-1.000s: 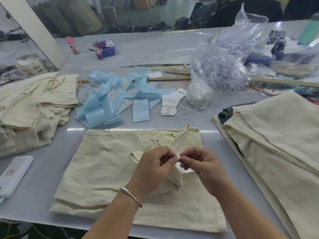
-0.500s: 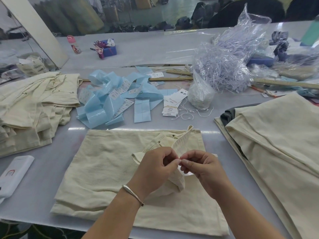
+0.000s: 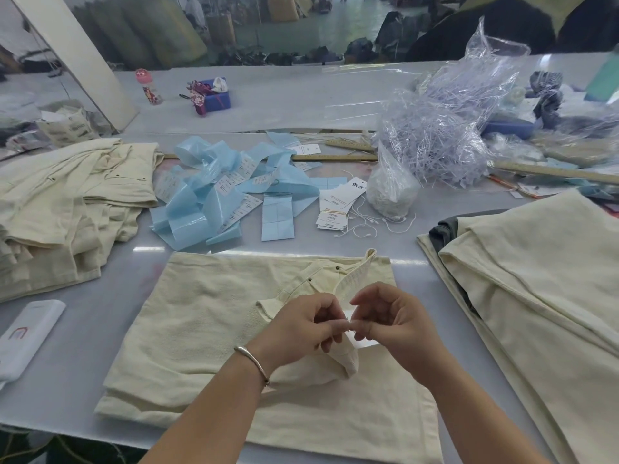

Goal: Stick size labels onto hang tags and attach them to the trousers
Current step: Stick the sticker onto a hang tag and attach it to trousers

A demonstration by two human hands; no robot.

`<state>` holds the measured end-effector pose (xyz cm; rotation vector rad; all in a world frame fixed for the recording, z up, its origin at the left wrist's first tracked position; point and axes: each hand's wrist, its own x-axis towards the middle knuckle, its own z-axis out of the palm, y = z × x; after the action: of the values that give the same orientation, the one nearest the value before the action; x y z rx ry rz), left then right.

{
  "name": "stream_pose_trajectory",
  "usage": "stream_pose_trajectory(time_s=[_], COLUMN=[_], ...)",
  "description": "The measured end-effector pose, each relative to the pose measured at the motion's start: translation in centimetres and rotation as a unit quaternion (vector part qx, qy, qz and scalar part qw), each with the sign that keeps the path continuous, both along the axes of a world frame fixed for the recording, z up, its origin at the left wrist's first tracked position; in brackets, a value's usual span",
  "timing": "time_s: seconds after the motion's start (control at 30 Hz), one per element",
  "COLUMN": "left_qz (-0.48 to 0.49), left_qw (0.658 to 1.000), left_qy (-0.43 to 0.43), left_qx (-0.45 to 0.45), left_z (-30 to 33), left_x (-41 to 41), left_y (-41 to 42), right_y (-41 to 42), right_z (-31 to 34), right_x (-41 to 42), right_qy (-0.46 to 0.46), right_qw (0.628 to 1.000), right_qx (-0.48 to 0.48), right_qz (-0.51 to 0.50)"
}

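1. Head view looks down on a pale grey counter (image 3: 83, 373) where a folded pair of cream trousers (image 3: 214, 333) lies square in front of the person.
2. Left hand (image 3: 301, 326), a silver bangle (image 3: 252, 360) on its wrist, and right hand (image 3: 392, 324) meet over the trousers' waistband, which is lifted and rolled under the left hand.
3. Fingers of both hands are curled and pinch something small between their tips, apparently a thin string; it is too fine to tell for sure.
4. A white hang tag (image 3: 363, 343) peeks out just under the right hand, touching the trousers.
5. Writing: a bundle of white hang tags (image 3: 338, 204) beyond the trousers shows two dark characters on the top tag and lines of small print, none readable. White size labels (image 3: 234, 216) on the blue backing strips (image 3: 207, 195) carry print too small to read.
6. A white device (image 3: 28, 336) at the left edge bears a red arch-shaped logo.
7. Loose white strings (image 3: 363, 226) lie beside the tag bundle, next to a clear bag of white material (image 3: 392, 192).
8. Behind that sits a large clear bag of plastic fasteners (image 3: 445, 128), with wooden rulers (image 3: 338, 157) beside it.
9. Stacks of cream trousers lie at the left (image 3: 67, 202) and at the right (image 3: 536, 279).
10. Far back stand a small pink-capped bottle (image 3: 149, 87) and a blue box (image 3: 217, 100).
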<state>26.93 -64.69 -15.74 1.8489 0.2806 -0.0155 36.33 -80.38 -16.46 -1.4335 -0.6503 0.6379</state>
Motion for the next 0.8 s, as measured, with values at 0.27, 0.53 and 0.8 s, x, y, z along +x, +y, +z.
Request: stream_pose_trajectory(time_s=[0.27,0.53,0.8], left_qz=[-0.027,0.003,0.216], left_qw=[0.996,0.999,0.975], left_qy=[0.033,0.004,0.016], left_qx=[-0.074,-0.034,0.047], left_z=[0.0,-0.6,-2.0], left_x=[0.3,1.0,-3.0], left_y=[0.6,1.5,13.0], right_y=[-0.1,1.0,9.0], right_z=[0.6,1.3,3.1], right_x=[0.4,0.7,-3.2], right_qy=[-0.004,-0.120,-0.284], right_qw=[1.000,0.987,0.940], right_qx=[0.011,-0.110,-0.135], right_qz=[0.023,0.002,-0.130])
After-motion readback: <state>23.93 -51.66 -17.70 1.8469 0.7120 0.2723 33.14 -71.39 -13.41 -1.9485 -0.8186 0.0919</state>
